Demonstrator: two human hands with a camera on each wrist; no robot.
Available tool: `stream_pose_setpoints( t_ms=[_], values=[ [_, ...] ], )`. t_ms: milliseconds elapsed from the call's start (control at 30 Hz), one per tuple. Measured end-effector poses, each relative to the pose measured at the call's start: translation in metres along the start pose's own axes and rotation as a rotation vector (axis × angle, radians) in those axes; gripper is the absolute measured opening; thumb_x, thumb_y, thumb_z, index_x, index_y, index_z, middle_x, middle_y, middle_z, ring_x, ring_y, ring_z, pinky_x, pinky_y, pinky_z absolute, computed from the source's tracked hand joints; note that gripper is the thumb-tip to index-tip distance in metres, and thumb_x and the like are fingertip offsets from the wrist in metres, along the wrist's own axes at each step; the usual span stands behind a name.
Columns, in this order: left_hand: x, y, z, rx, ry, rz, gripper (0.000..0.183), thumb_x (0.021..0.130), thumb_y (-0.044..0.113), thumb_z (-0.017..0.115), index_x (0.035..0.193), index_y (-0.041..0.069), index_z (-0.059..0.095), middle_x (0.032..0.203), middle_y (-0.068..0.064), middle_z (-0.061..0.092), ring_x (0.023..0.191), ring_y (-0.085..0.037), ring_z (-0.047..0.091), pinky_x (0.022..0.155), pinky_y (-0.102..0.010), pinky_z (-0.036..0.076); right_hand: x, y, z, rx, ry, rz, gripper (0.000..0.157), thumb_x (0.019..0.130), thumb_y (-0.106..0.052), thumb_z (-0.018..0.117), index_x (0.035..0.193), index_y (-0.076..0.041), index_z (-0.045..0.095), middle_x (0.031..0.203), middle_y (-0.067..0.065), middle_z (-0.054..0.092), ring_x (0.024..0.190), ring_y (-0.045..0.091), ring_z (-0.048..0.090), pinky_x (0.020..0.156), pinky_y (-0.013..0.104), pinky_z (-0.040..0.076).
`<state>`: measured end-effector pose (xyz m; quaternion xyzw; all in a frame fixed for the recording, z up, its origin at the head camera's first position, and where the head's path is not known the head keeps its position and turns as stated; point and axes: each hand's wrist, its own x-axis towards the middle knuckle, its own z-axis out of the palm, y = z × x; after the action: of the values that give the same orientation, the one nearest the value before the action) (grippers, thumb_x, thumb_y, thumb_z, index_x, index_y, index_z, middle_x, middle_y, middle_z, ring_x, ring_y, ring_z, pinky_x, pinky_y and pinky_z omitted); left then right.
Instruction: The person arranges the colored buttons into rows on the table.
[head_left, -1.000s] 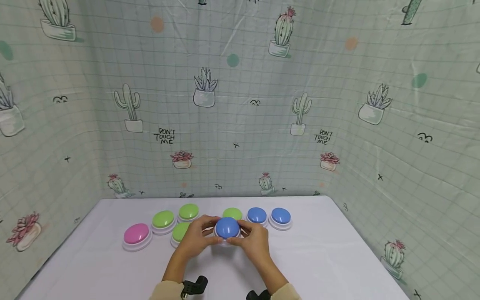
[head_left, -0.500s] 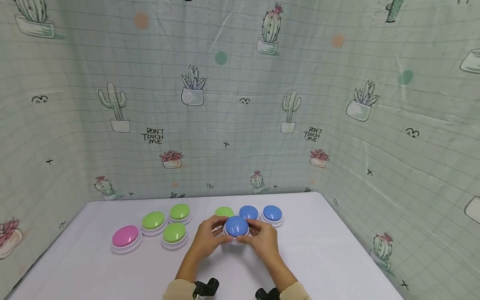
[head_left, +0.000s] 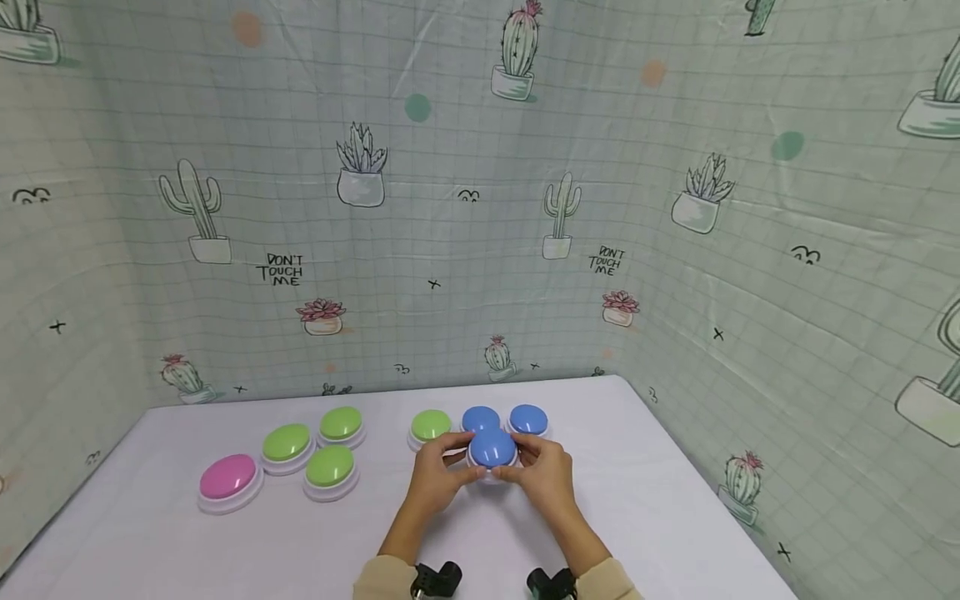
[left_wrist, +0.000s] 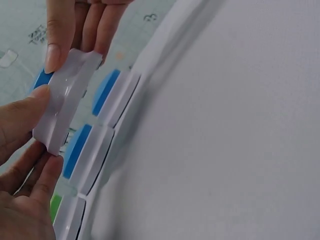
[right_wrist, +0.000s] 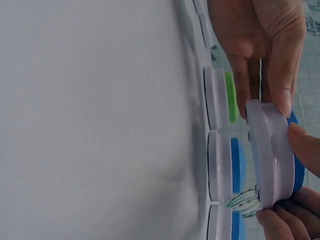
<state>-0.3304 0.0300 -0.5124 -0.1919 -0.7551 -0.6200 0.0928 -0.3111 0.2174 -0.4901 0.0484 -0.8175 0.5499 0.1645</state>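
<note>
A blue push button (head_left: 492, 448) with a white round base is held by both hands, raised above the table. My left hand (head_left: 437, 480) grips its left side and my right hand (head_left: 547, 480) its right side, thumbs at the front and fingers behind. In the left wrist view, the button's white base (left_wrist: 65, 100) shows edge-on, apart from the tabletop. Just behind it stand two more blue buttons, one left (head_left: 480, 418) and one right (head_left: 528, 419). A green button (head_left: 431, 425) sits beside them, close to the left hand's fingers.
Farther left on the white table (head_left: 300, 550) are a pink button (head_left: 228, 477) and three green buttons, one at the front (head_left: 330, 467), one behind (head_left: 341, 422) and one by the pink button (head_left: 286, 442). A cactus-print cloth (head_left: 420, 250) encloses the back and sides.
Both hands have carried the blue button to the right, from in front of the lone green button to in front of the two blue ones. The head view has turned rightward.
</note>
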Motion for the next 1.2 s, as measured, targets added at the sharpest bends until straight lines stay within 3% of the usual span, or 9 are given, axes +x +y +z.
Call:
stream_pose_setpoints(
  t_ms=[167,433,700,933,1133,1200],
  values=[
    [0.005,-0.004,0.015,-0.035,0.018,0.019,0.054,0.08,-0.009,0.086,0.129,-0.013,0.066,0.121,-0.025,0.063,0.121,-0.045,0.063,0.103,-0.037,0.057,0.002,0.006,-0.009,-0.007,0.019,0.029,0.061,0.068,0.005,0.095,0.123,0.013,0.07,0.126,0.033,0.068,0.119,0.044,0.068,0.099,0.042,0.058],
    [0.015,-0.004,0.037,-0.056,0.016,0.011,0.047,0.08,-0.013,0.083,0.123,-0.016,0.066,0.125,-0.029,0.068,0.121,-0.045,0.065,0.1,-0.035,0.059,0.009,0.017,-0.023,-0.039,0.064,0.051,0.061,0.069,0.004,0.095,0.124,0.013,0.07,0.128,0.034,0.067,0.12,0.045,0.067,0.1,0.044,0.057],
    [0.019,-0.004,0.062,-0.138,-0.025,-0.007,0.042,0.081,-0.021,0.072,0.122,-0.02,0.064,0.127,-0.033,0.066,0.126,-0.049,0.062,0.105,-0.041,0.055,0.012,0.031,-0.042,-0.064,0.13,0.082,0.058,0.069,0.005,0.094,0.122,0.013,0.071,0.122,0.032,0.07,0.118,0.044,0.068,0.1,0.044,0.058],
    [0.019,-0.002,0.084,-0.054,-0.055,0.019,0.043,0.081,-0.019,0.07,0.124,-0.016,0.067,0.131,-0.027,0.068,0.129,-0.046,0.059,0.113,-0.049,0.048,0.012,0.04,-0.059,-0.062,0.154,0.116,0.059,0.071,0.006,0.093,0.124,0.015,0.068,0.124,0.033,0.069,0.121,0.045,0.067,0.102,0.045,0.056],
    [0.024,0.0,0.099,-0.078,-0.113,0.034,0.048,0.082,-0.02,0.067,0.13,-0.017,0.063,0.136,-0.029,0.063,0.134,-0.046,0.055,0.115,-0.05,0.046,0.014,0.044,-0.075,-0.063,0.17,0.129,0.061,0.073,0.007,0.091,0.126,0.018,0.065,0.127,0.035,0.066,0.122,0.046,0.065,0.103,0.047,0.055],
    [0.026,0.003,0.104,-0.079,-0.134,0.011,0.049,0.083,-0.019,0.068,0.132,-0.016,0.062,0.138,-0.028,0.06,0.136,-0.046,0.053,0.115,-0.049,0.047,0.016,0.046,-0.081,-0.077,0.172,0.136,0.061,0.073,0.006,0.091,0.127,0.018,0.065,0.128,0.035,0.066,0.123,0.046,0.064,0.104,0.047,0.054]
  ],
)
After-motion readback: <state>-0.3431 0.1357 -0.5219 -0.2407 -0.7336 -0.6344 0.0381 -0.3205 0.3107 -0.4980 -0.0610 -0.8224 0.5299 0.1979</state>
